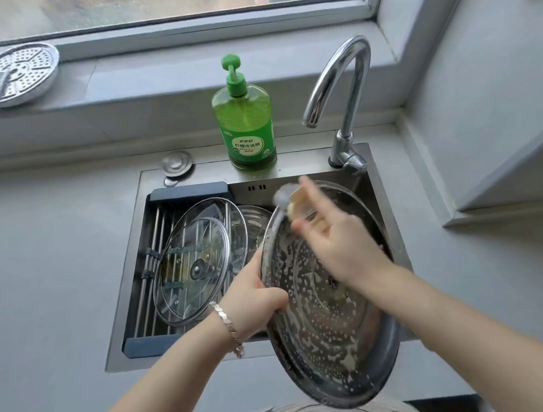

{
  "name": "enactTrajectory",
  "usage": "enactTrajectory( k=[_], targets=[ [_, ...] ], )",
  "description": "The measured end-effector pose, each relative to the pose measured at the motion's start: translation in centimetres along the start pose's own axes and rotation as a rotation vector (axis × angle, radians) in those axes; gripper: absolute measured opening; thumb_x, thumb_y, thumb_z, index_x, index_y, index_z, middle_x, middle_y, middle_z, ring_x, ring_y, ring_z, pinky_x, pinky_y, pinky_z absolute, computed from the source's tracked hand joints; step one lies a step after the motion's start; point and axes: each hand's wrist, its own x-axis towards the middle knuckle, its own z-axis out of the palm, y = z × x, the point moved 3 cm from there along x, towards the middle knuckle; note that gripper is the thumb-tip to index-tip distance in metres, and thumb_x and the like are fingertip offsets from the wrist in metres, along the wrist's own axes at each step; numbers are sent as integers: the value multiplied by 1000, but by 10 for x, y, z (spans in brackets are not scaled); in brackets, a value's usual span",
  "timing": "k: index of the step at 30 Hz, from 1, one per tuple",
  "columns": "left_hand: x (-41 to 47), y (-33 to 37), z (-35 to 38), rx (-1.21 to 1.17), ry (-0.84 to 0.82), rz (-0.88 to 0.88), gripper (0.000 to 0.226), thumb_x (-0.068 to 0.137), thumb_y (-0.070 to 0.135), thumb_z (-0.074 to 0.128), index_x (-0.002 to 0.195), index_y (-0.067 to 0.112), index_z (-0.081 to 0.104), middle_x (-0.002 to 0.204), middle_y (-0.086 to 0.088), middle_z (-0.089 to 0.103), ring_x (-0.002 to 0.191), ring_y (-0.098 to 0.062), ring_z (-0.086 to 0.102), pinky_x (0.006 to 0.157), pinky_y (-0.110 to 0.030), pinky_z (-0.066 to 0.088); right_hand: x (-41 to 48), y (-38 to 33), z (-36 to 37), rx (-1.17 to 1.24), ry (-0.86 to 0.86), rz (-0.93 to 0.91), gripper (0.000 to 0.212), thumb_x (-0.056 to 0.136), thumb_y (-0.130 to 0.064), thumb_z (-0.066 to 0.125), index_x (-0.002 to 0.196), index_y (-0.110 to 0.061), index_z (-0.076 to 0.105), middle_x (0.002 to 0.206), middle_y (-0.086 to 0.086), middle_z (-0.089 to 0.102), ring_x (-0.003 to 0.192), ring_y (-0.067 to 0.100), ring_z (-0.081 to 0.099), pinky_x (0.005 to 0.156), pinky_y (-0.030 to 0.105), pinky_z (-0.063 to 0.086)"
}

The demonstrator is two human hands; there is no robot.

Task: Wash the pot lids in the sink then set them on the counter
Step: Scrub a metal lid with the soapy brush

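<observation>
Two bare hands work a large soapy lid (325, 325) over the right side of the steel sink (296, 171), where we hold it tilted, its near edge reaching past the sink's front rim. Our left hand (255, 299), a bracelet (229, 329) at the wrist, is closed on the lid's left rim. Our right hand (337, 236) is curled around a scrubbing sponge (287, 201) pressed at the lid's far edge; motion blur hides the exact grip. Suds speckle the lid's inner face. To the left, two glass lids (192, 270) lie overlapping on a rack (156, 247) across the sink, a third lid (255, 221) partly hidden behind them. A green dish soap bottle (244, 123) stands on the sink's far ledge beside the faucet (343, 102). A perforated steamer plate (16, 74) rests on the far-left windowsill.
</observation>
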Motion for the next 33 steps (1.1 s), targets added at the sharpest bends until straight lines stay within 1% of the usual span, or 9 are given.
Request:
enactTrajectory(
  k=[3,6,11,15,21,25,27,30,33],
  targets=[
    [0,-1,-4,14,-27,13,60,58,-6,50,106,30,47,72,5,65,66,-13,61,69,-37,56,11,12,-7,22,7,32,59,94,-38,50,144,-42,20,61,-19,52,52,-1,46,54,15,40],
    [-2,0,-4,86,-44,39,62,60,-2,51,110,34,45,76,5,67,73,-21,63,74,-43,56,32,30,-29,84,152,240,59,94,-43,48,146,-32,25,121,-7,58,112,12,54,96,26,39],
    [-2,-1,-9,-7,-11,75,61,68,-15,52,111,27,46,73,8,68,66,-8,65,68,-31,57,5,-3,-5,20,-70,-17,57,93,-40,50,143,-42,24,60,-11,48,53,4,42,55,20,38],
    [-13,-1,-8,-78,-8,111,61,57,-5,50,108,28,46,76,11,70,71,-5,67,63,-26,56,42,56,-43,78,224,280,54,93,-41,51,143,-25,38,125,-2,58,118,15,52,96,28,37],
    [-7,-1,-10,-176,36,99,63,53,-6,48,106,27,48,75,7,70,68,-10,67,64,-31,58,16,41,-13,56,57,123,50,93,-40,51,136,-45,28,79,-20,54,62,-7,51,66,13,38],
    [-9,4,-10,-204,57,131,61,52,-7,47,104,26,49,73,10,70,69,-6,68,58,-23,55,40,71,-46,114,288,331,55,94,-37,51,144,-23,34,130,1,55,119,17,51,94,25,35],
    [-7,8,-8,-189,48,153,62,52,-8,46,104,26,49,73,11,71,70,-5,68,58,-20,54,34,66,-35,103,221,298,55,94,-37,50,145,-24,32,125,2,58,108,13,53,88,19,36],
    [-7,8,-14,-232,75,134,62,50,-8,47,102,25,52,74,4,69,68,-9,68,60,-27,57,15,48,-17,23,47,168,53,94,-41,49,143,-38,29,79,0,58,65,12,49,61,15,39],
    [-12,8,-17,-232,68,141,62,51,-9,47,103,25,51,71,9,71,66,-7,67,58,-24,56,28,78,-43,-8,195,306,54,93,-41,50,144,-33,32,100,0,61,92,16,55,77,24,36]
  ],
)
